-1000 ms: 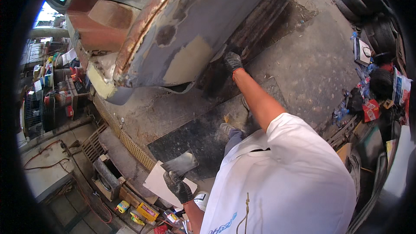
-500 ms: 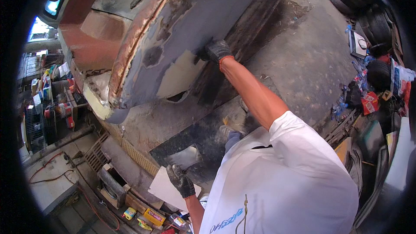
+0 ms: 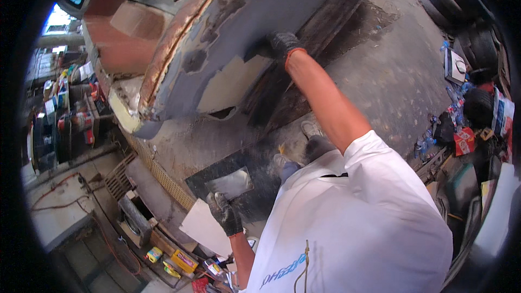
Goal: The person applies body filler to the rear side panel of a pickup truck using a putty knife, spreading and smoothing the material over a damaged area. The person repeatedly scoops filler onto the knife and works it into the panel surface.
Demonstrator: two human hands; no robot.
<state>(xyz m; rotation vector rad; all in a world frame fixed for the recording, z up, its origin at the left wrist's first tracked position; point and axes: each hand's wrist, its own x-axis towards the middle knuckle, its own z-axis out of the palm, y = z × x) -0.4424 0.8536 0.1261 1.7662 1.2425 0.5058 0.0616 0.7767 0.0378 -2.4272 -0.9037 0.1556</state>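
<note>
My right hand point(image 3: 285, 46), in a dark knit glove with an orange cuff, presses against the lower side of a worn grey vehicle panel point(image 3: 239, 32). Its fingers are curled round something dark against the surface, too blurred to name. Beside it lies a beige patch point(image 3: 230, 87) on the panel, with a ragged hole point(image 3: 221, 113) at the patch's lower edge. Low on the left, my gloved left hand point(image 3: 225, 214) is closed at the edge of a pale flat sheet point(image 3: 201, 228), which its fingers partly hide.
A translucent sheet point(image 3: 233, 183) lies on a black mat point(image 3: 198, 179) beneath the panel. Bottles and boxes point(image 3: 183, 260) stand at lower left near a cable point(image 3: 111, 244). Stacked tyres point(image 3: 445, 0) and plastic litter point(image 3: 456, 103) line the right side.
The view has shifted slightly. My right hand remains at the panel, with the dark patch beside its fingers showing more. My left hand has turned relative to the pale sheet.
</note>
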